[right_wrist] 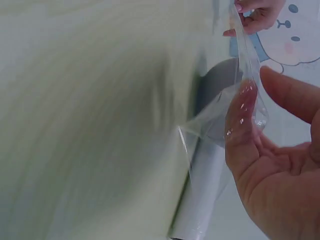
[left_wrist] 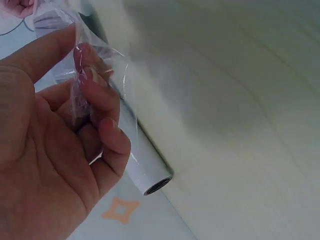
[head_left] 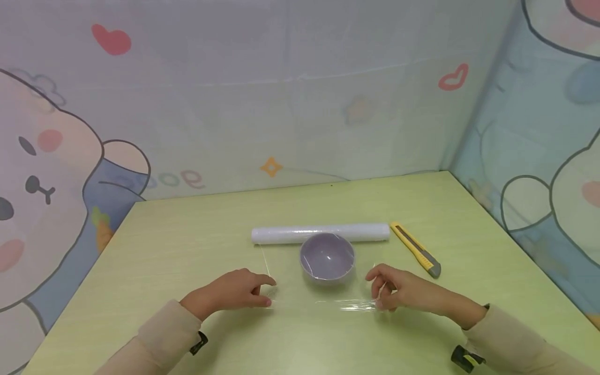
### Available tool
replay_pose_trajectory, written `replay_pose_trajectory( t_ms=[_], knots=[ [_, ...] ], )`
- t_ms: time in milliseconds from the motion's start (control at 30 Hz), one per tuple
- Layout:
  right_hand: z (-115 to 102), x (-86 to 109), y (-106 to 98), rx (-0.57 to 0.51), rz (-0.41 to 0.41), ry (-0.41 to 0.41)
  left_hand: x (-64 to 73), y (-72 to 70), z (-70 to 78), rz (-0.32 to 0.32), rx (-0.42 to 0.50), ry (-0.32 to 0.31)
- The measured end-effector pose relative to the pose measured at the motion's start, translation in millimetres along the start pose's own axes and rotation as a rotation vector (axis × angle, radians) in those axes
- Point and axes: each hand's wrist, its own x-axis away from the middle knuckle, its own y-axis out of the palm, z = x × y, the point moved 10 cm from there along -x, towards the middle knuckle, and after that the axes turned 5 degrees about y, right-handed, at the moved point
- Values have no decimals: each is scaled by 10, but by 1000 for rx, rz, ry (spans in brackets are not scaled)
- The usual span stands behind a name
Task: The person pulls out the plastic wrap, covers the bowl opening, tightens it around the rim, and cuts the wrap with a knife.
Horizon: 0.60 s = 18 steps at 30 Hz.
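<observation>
A white roll of cling film [head_left: 281, 235] lies crosswise on the table. From it a clear sheet of film [head_left: 357, 305] stretches toward the person, over a small lilac bowl [head_left: 327, 258] in front of the roll. At the sheet's near left corner, the left hand [head_left: 233, 291] holds the film; its thumb and fingertips [left_wrist: 92, 77] have crumpled film between them in the left wrist view. The right hand [head_left: 410, 291] holds the near right corner, with film gathered over its index finger [right_wrist: 242, 117] close to the thumb. The clear film makes its exact edges hard to see.
A yellow and grey utility knife [head_left: 416, 250] lies to the right of the roll, beyond the right hand. The pale green table [head_left: 197, 224] meets a cartoon-printed cloth [head_left: 225, 120] at the back and sides.
</observation>
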Motion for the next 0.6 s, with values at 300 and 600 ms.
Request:
replay_pose_trajectory(
  t_ms=[300,600],
  knots=[
    [174,-35,-38,84,115,50,-69,-3,80,89,-148,70],
    [218,-93,-68,203,135,26,-97,-29,86,147,-202,23]
  ],
)
